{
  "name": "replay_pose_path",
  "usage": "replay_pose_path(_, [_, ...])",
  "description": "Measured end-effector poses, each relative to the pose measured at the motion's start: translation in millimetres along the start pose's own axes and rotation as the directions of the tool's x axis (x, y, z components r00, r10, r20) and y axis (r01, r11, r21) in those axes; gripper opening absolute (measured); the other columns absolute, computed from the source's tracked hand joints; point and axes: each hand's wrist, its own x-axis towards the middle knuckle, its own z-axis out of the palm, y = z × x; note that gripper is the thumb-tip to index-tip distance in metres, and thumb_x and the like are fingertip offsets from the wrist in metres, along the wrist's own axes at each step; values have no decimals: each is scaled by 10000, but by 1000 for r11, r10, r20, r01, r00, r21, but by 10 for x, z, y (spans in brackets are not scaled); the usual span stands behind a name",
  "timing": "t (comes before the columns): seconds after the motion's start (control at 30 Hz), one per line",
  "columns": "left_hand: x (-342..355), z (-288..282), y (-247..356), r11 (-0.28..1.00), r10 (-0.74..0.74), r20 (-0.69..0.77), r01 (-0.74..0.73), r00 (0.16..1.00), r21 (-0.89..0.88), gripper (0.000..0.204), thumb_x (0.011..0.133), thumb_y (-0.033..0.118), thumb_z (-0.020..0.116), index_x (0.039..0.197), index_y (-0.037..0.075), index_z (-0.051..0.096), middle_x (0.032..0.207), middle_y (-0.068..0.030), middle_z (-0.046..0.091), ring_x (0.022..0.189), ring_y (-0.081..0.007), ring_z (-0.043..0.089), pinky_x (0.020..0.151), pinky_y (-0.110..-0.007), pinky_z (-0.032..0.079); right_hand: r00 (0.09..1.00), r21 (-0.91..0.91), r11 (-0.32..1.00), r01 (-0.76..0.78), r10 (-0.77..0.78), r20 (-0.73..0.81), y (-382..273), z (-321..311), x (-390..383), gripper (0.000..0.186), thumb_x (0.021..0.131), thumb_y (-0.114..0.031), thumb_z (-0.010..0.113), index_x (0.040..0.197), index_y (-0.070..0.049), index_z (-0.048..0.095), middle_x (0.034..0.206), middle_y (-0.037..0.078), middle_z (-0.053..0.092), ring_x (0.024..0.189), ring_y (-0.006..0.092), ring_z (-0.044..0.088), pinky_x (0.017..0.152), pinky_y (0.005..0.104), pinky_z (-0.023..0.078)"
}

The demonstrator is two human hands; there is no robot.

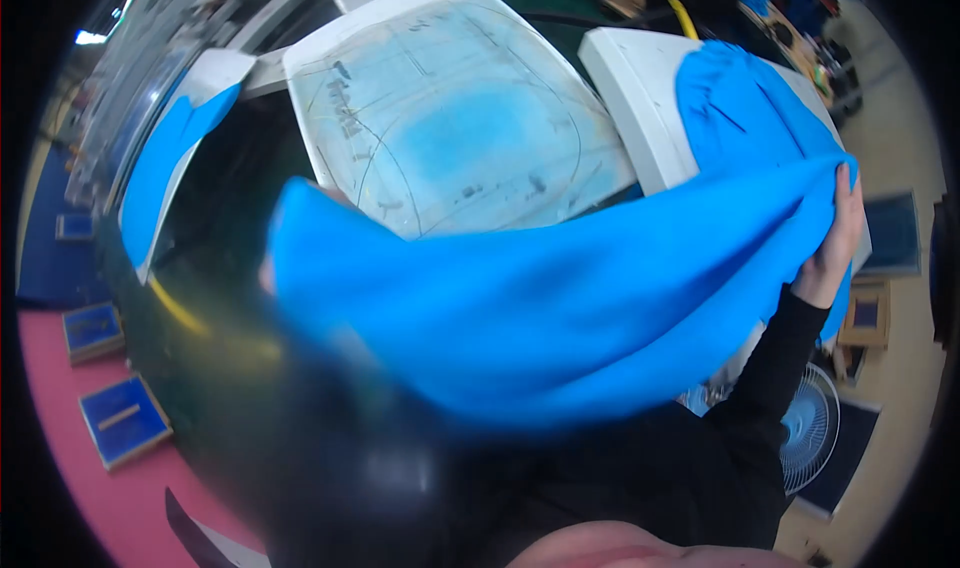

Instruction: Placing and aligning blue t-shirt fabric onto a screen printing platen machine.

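A bright blue piece of fabric (pixel 520 308) hangs stretched between my two hands, sagging in the middle above my dark sleeves. At its right end, my right hand (pixel 840 238) grips the edge, thumb and fingers closed on the cloth. My left hand (pixel 267 274) is at the left end, mostly hidden behind the fabric; only bits of skin show on either side of the corner it holds. Just beyond the cloth lies a white-edged printing board (pixel 590 138), its face stained blue and marked with drawn lines and handwriting.
On the right, more blue fabric (pixel 740 108) lies bunched over a white board (pixel 630 98). Another board with a blue piece (pixel 170 158) on it stands at the left. Framed screens (pixel 125 421) rest on the pink floor. A fan (pixel 808 428) stands at lower right.
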Motion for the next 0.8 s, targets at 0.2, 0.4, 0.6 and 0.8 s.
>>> replay_pose_path(0.2, [1539, -396, 7, 853, -161, -215, 27, 963, -521, 330, 907, 164, 561, 1179, -18, 518, 1108, -171, 608, 978, -248, 611, 870, -354, 492, 961, 107, 969, -221, 198, 191, 877, 784, 1827, 407, 900, -160, 577, 1244, 40, 493, 1208, 152, 556, 1078, 218, 548, 958, 331, 413])
replay_pose_path(0.4, [3426, -852, -370, 946, -187, -379, 63, 906, -317, 258, 859, 90, 620, 1071, -36, 545, 1011, -135, 617, 911, -227, 613, 831, -346, 505, 871, 93, 895, -436, 394, 293, 2341, 1812, 3784, 317, 905, -145, 561, 1183, -13, 484, 1230, 139, 535, 1134, 249, 504, 1028, 427, 331])
replay_pose_path(0.6, [4746, -1283, 318, 966, 199, -292, -237, 936, -102, 205, 876, 86, 494, 1044, 16, 588, 878, -87, 630, 795, -207, 595, 724, -322, 484, 920, 359, 911, -203, 51, 389, 2240, 2750, 5694, 250, 912, -101, 525, 1149, -24, 505, 1179, 123, 569, 1063, 237, 552, 943, 384, 417])
replay_pose_path(0.8, [4566, -1190, 711, 982, 98, -397, -154, 913, -110, 190, 908, 147, 500, 1047, 37, 569, 930, -101, 626, 827, -229, 602, 735, -383, 505, 938, 446, 894, -37, -123, 325, 1656, 2837, 5116, 202, 914, -124, 474, 1040, 7, 563, 974, 130, 620, 904, 232, 583, 824, 353, 461])
